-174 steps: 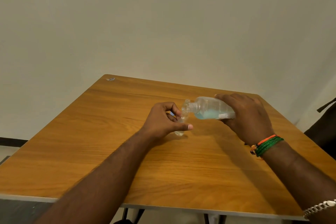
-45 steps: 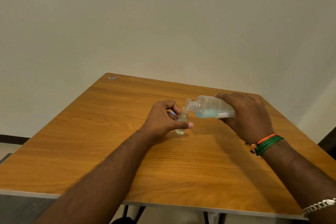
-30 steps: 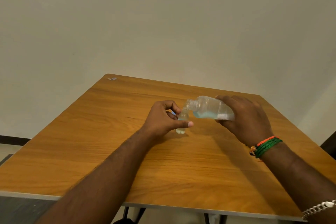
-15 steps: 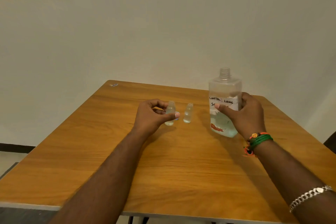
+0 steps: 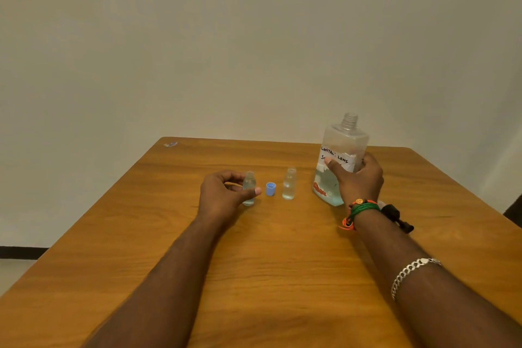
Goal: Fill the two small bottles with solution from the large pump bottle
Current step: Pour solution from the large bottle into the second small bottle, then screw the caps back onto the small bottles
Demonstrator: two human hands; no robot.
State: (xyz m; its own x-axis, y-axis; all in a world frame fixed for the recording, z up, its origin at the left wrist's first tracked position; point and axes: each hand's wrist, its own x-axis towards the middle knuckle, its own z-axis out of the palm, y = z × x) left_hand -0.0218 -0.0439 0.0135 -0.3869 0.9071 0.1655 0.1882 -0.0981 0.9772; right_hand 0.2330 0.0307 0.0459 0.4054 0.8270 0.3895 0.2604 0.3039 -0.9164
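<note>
My left hand [image 5: 223,196] is curled around one small bottle [image 5: 249,188] near the middle of the frame. My thumb is in front of it and my fingers are bent behind it, but I cannot tell how tight I hold it. It stands up on the wooden table [image 5: 268,257]. My right hand [image 5: 357,178] is wrapped around the big bottle [image 5: 340,150], right of the middle. It stands up too, with its top open and a little blue water at the bottom. A white label has writing on it. Between my hands sit a small blue cap [image 5: 271,188] and the other small bottle [image 5: 289,187], standing open. A black pump piece [image 5: 397,217] lies behind my right wrist.
</note>
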